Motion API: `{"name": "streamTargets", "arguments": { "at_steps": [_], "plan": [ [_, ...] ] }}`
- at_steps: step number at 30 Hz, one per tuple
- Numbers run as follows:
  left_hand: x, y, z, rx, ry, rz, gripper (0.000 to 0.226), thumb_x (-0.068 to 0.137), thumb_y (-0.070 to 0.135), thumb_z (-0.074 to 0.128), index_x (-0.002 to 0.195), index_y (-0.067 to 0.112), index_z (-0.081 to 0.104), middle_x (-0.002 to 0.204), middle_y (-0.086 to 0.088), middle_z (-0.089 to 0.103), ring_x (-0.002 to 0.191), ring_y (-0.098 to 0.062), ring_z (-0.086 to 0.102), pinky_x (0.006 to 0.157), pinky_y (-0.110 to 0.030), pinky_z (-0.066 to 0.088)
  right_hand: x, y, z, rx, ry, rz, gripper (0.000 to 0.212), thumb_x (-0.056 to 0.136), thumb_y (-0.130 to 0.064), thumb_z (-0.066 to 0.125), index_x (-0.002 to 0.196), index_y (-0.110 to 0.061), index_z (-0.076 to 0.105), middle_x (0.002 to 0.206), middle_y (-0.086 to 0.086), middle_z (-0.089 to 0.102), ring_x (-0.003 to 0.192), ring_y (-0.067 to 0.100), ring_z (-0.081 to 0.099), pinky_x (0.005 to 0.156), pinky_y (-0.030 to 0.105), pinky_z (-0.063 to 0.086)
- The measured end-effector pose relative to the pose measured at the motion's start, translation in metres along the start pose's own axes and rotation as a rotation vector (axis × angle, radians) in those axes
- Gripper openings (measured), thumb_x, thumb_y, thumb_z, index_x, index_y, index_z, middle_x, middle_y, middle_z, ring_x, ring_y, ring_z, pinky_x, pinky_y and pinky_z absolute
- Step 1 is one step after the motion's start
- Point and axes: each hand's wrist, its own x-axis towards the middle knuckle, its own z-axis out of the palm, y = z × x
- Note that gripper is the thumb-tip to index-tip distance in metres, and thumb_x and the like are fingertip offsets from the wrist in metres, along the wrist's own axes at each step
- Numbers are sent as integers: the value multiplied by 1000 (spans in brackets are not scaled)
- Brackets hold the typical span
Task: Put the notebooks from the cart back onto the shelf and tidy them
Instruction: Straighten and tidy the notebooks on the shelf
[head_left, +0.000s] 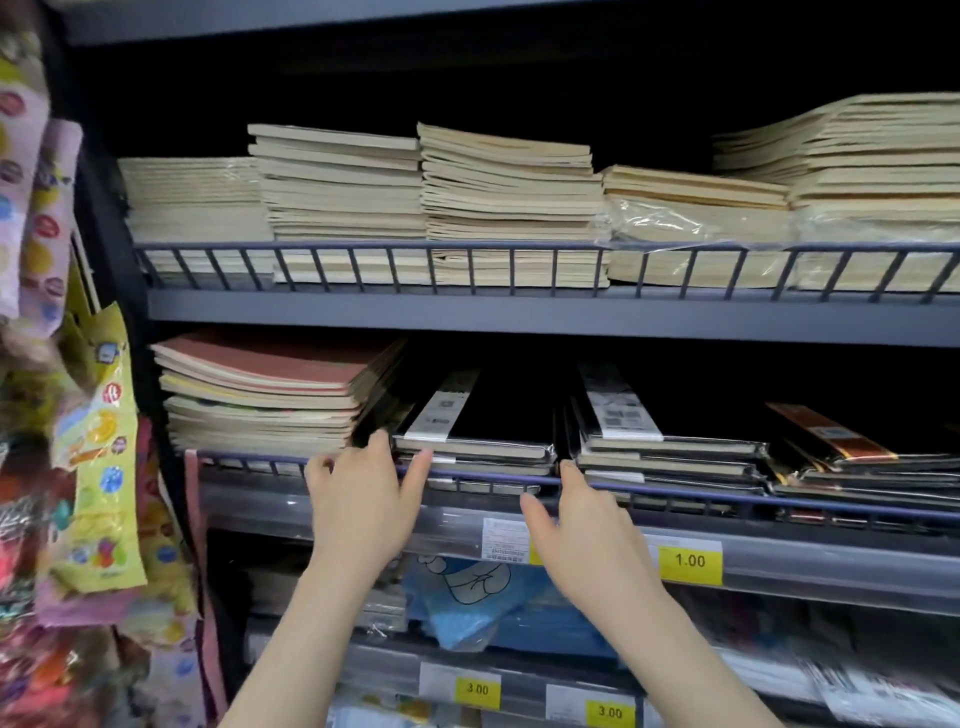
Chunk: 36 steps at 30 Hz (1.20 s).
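Both hands up at the middle shelf's wire rail (675, 491), apart, nothing gripped. Left hand (358, 499) with fingers straight, tips touching the left front edge of the black notebook stack (483, 447); right hand (587, 525) open, fingertips at the stack's right front corner. Cart not in view. Stack sits just behind the rail, between the brown-cover pile (260, 400) on the left and another black stack (670, 452) on the right. Likely squaring up: push evenly from both corners, keep edges flush, don't snag the plastic wrap on the rail.

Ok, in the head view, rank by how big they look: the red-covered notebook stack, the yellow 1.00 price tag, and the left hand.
1. Red-covered notebook stack
2. Left hand, though it is nearer the camera
3. Yellow 1.00 price tag
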Motion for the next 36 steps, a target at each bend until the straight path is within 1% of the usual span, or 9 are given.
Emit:
{"name": "streamTargets", "arguments": {
  "at_steps": [4, 11, 16, 21, 25, 28, 30, 33, 36],
  "plan": [
    [5, -4, 6, 4, 25, 18, 38, 90, 50, 39, 74, 15, 41, 54, 7, 40, 61, -19, 41, 92, -44, 25, 11, -8, -1, 179, -120, 92, 48, 93, -34, 40, 132, -7, 34, 57, -3, 45, 55, 14, 47, 53, 33, 41],
    [-1, -12, 15, -97, 117, 51, 49, 83, 59, 32, 86, 14, 51, 62, 5, 46, 66, -18, 42, 98, -43, 23, 8, -3, 2, 280, -118, 70, 51, 93, -29, 43, 139, -11, 31, 48, -5, 40, 43, 9, 39, 50, 28, 38],
    [-4, -10, 17, -124, 153, 73, 60, 88, 46, 48, 137, 14, 36, 71, 4, 54, 76, -18, 50, 101, -39, 18, 3, -3, 7, 206, -57, 54, 63, 93, -38, 41, 144, -13, 15, 54, -3, 49, 55, 15, 53, 58, 37, 50],
    [-9, -9, 22, -152, 203, 98, 36, 87, 40, 49, 113, 17, 56, 64, 6, 46, 66, -18, 45, 102, -47, 25, -4, -2, 14, 234, -21, -4, 64, 93, -38, 40, 145, -22, 7, 60, -1, 50, 57, 16, 50, 56, 36, 47],
    [-8, -8, 19, -161, 204, 100, 41, 85, 46, 47, 111, 16, 56, 60, 7, 46, 67, -17, 45, 103, -47, 26, -6, -5, 12, 212, -43, -28, 65, 94, -37, 40, 146, -25, 2, 56, -2, 48, 54, 15, 48, 53, 37, 47],
    [-12, -4, 17, -120, 222, 112, 62, 85, 60, 44, 123, 11, 50, 100, -10, 64, 99, -30, 56, 101, -51, 33, -26, 7, -9, 291, -34, -93, 63, 92, -39, 43, 144, -34, 8, 49, -2, 42, 49, 11, 42, 50, 31, 37],
    [-17, 17, 13, -142, 262, 161, 70, 83, 59, 38, 132, 10, 44, 133, -14, 51, 124, -28, 42, 109, -51, 24, -42, 26, -40, 342, 104, -102, 52, 90, -37, 48, 138, -37, 28, 46, 0, 40, 44, 8, 38, 49, 23, 32],
    [-20, 71, 12, -230, 206, 327, 64, 86, 59, 32, 135, 19, 42, 137, -7, 50, 128, -17, 39, 114, -44, 12, -45, 72, -80, 326, 395, 28, 48, 88, -31, 52, 134, -26, 38, 45, -4, 44, 41, 10, 38, 44, 20, 27],
    [-16, 116, 22, -196, 67, 434, 61, 85, 61, 26, 135, 30, 42, 130, -3, 58, 129, -16, 45, 114, -46, 9, -25, 100, -94, 266, 397, 144, 57, 89, -35, 52, 140, -19, 32, 42, -3, 40, 41, 10, 37, 47, 26, 29]
  ]
}}
